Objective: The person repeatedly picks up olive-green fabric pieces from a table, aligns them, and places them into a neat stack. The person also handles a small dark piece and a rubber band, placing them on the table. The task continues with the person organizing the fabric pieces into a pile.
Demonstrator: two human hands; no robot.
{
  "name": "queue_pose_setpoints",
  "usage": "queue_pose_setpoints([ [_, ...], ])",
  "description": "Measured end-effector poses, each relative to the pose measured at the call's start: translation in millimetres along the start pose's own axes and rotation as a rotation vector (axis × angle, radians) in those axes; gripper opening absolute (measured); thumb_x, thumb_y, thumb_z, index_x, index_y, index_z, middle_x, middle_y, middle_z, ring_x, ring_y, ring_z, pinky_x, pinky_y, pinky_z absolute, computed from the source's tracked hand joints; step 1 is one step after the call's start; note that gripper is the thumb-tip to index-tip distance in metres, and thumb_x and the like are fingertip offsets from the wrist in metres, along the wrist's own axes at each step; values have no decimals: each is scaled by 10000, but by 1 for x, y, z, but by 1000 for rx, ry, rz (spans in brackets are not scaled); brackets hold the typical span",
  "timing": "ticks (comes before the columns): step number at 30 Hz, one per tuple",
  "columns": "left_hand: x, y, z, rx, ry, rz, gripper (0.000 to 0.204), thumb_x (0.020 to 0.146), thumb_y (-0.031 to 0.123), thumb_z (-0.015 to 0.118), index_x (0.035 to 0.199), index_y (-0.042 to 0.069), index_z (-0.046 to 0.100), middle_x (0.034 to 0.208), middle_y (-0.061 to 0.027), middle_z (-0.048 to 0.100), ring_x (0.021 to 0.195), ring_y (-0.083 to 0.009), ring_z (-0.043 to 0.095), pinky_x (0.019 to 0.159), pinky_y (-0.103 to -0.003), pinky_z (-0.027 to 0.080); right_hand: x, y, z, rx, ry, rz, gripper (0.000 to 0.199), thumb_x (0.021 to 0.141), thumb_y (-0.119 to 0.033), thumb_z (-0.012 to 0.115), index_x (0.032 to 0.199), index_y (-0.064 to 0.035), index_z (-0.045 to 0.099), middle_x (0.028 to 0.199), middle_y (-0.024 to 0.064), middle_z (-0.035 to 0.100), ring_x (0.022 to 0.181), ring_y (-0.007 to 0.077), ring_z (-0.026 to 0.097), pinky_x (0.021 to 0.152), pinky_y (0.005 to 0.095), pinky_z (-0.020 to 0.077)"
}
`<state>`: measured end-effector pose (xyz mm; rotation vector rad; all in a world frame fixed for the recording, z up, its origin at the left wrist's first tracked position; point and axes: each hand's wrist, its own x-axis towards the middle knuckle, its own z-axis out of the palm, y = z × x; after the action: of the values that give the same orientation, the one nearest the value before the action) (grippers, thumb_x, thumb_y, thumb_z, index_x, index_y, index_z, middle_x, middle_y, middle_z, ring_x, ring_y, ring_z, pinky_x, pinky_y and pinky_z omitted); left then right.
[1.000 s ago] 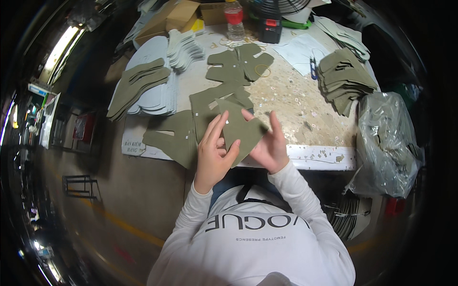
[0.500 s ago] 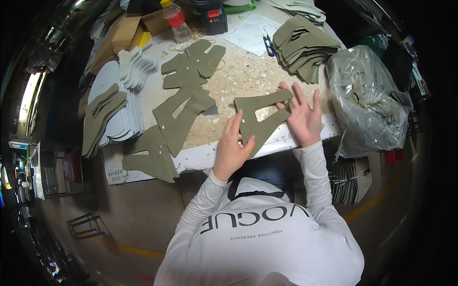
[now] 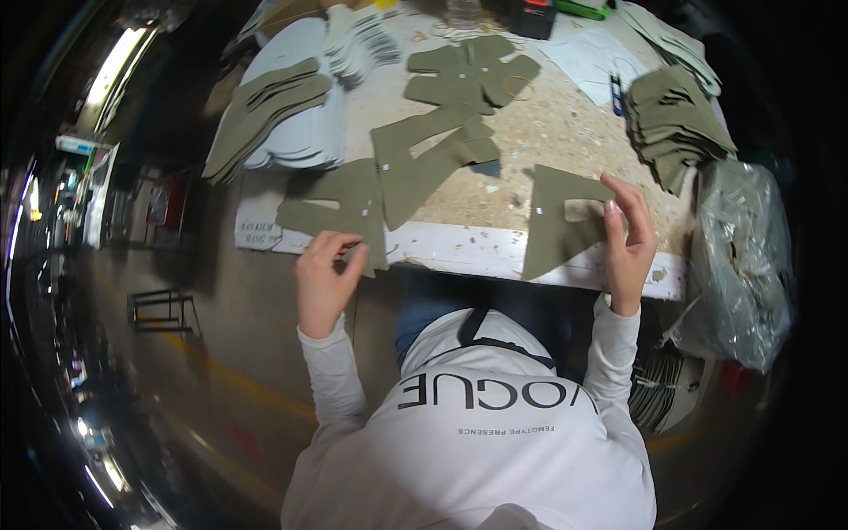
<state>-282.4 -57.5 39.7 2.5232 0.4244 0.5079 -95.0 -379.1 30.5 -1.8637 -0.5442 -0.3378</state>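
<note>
A flat olive cut piece (image 3: 552, 199) with a slot in it lies at the table's front edge, a tiny white sticker on it. My right hand (image 3: 632, 252) is at its right end, thumb and forefinger closed on the piece's tip; the exact contact is partly hidden. My left hand (image 3: 327, 276) is at the near edge of a left stack of olive cut pieces (image 3: 340, 199), its fingers curled, with a gap between thumb and forefinger. Just behind that stack lie more slotted olive pieces (image 3: 424, 168), and farther back another olive group (image 3: 450, 75) with a yellow rubber band (image 3: 518, 87).
Pale grey pieces (image 3: 305, 115) are stacked at the left, with olive strips (image 3: 265, 110) over them. At the right are an olive pile (image 3: 671, 124), blue snips (image 3: 617, 95) and a clear plastic bag (image 3: 742, 265). A black stool frame (image 3: 162, 311) stands on the floor.
My left hand has left the single olive piece and moved left to the stack. My right hand has turned from spread fingers to a curled grip. The view has swung left.
</note>
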Motion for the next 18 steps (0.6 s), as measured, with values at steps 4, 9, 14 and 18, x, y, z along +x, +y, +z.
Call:
queue_pose_setpoints([
  [4, -16, 5, 19, 103, 82, -38, 331, 718, 114, 770, 1012, 49, 632, 980, -90, 603, 837, -240, 632, 716, -350, 514, -12, -13, 21, -106, -100, -83, 227, 867, -55, 633, 1081, -29, 704, 1063, 135, 666, 1034, 276, 604, 926, 353, 447],
  [9, -21, 5, 19, 38, 119, -134, 259, 718, 59, 755, 949, 26, 643, 962, -94, 619, 824, -226, 640, 729, -313, 514, -29, -25, 41, 6, -245, -55, 195, 857, -35, 637, 1037, -26, 711, 1028, 121, 671, 990, 278, 608, 889, 342, 460],
  [14, -14, -4, 6, -111, 118, -74, 172, 719, 81, 752, 830, 30, 630, 899, -95, 617, 786, -283, 649, 705, -384, 517, -34, -25, 50, 36, -311, -26, 190, 857, -35, 639, 1029, -34, 718, 1019, 108, 680, 968, 271, 614, 868, 344, 470],
  [18, -6, -8, 6, -48, 99, -9, 248, 719, 124, 769, 903, 46, 623, 969, -107, 601, 877, -317, 610, 769, -402, 495, -36, -19, 52, 17, -390, -9, 198, 856, -49, 643, 1040, -37, 716, 1020, 109, 676, 986, 290, 601, 872, 350, 468],
])
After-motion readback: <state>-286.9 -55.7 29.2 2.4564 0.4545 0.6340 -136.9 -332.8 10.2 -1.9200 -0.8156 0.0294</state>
